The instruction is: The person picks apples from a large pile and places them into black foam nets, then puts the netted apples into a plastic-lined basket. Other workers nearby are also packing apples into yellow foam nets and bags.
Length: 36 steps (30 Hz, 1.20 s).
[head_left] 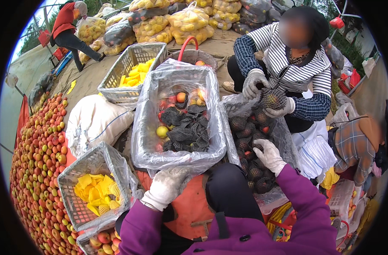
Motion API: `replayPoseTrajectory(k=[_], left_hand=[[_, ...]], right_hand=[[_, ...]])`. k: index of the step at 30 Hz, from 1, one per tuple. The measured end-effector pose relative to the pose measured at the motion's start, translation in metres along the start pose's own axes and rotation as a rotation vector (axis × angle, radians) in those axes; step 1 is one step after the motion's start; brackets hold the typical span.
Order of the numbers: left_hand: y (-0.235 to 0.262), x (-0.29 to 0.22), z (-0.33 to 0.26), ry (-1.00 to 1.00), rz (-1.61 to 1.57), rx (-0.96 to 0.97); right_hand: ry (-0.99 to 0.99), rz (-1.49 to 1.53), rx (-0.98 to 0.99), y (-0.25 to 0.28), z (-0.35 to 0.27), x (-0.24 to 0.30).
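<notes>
My left hand (167, 187), in a white glove, lies against the near rim of the lined middle crate (139, 144). Its fingers stretch along the plastic with nothing visible in them. Loose black foam nets (187, 129) are heaped in that crate, with bare apples (162, 131) around them. To the right, my white-gloved right hand (269, 156) reaches over another lined crate (289, 148) full of apples in black nets (254, 172). The right fingers are apart, close over the netted apples; whether they touch one is unclear.
Across from me a person's grey-gloved hands (266, 93) hold a netted apple. Crates of yellow foam nets (98, 191) stand at left and behind. A white sack (96, 123) and a large apple pile (41, 170) lie left; filled bags (189, 25) are stacked far back.
</notes>
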<state>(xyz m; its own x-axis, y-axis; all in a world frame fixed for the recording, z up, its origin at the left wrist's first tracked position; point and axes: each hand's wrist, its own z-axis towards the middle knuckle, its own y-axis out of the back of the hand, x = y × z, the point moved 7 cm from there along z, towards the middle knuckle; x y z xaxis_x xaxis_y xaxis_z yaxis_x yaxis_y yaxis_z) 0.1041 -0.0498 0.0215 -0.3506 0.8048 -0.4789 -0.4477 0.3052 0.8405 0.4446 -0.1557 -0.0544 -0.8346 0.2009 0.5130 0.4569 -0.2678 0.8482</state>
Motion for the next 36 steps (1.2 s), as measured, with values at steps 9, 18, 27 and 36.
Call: replayPoseTrajectory(k=[9, 18, 27, 36], left_hand=[[-0.029, 0.027, 0.0, 0.106, 0.025, 0.163], [0.032, 0.058, 0.004, 0.262, 0.104, -0.208], [0.058, 0.102, -0.022, 0.562, -0.741, -0.631], [0.074, 0.085, -0.045, 0.588, -1.019, -0.687]], right_hand=[[0.296, -0.035, 0.321, -0.193, 0.166, 0.158], [0.051, 0.44, 0.38, -0.218, 0.187, 0.161], [0.279, 1.096, 0.617, -0.108, 0.103, 0.288], [0.101, 1.528, 0.65, -0.091, 0.072, 0.321]])
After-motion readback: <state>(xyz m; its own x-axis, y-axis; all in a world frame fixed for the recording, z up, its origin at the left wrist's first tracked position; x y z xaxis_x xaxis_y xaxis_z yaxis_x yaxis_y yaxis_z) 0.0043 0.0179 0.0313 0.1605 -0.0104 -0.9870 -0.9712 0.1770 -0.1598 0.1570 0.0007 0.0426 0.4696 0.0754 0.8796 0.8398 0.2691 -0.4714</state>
